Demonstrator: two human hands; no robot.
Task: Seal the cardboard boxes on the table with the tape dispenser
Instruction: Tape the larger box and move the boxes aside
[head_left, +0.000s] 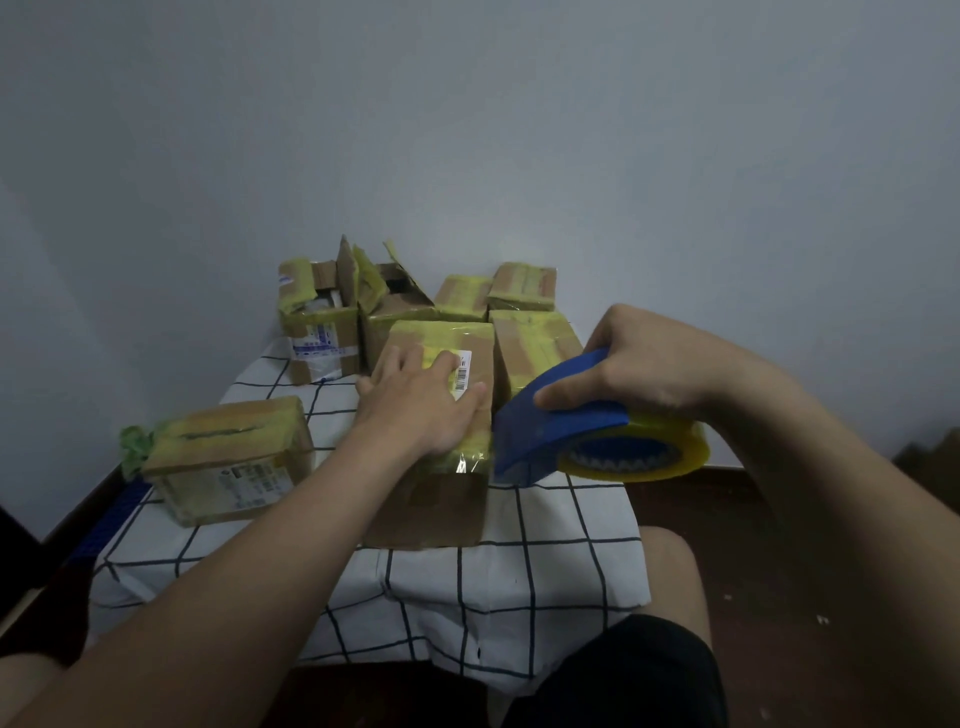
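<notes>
On the table (545, 582), which is draped in a white cloth with a dark grid of lines, a tall brown cardboard box (431, 509) banded with yellowish tape stands upright near the middle. The left hand (421, 405) lies flat on its top, fingers straight and spread, pressing down beside a white barcode label (462, 374). The right hand (639, 364) curls round the blue plastic tape dispenser (550, 421), thumb along its side, and holds it in the air at the box's near right upper corner; whether its front edge touches the cardboard cannot be told. A yellowish translucent roll of tape (670, 457) sits in the dispenser, below the right wrist. A shiny strip of clear tape (467, 460) folds over the box's near top edge. To the left, well apart, a flatter cardboard box (228, 457) lies on the cloth with a crumpled green wad (134, 447) at its left end. At the back, against the pale grey wall (467, 130), two boxes stand with flaps open (319, 322) (395, 306), and three closed, taped boxes (535, 343) crowd beside them on the right. Dark brown floor (831, 571) shows on the right.
</notes>
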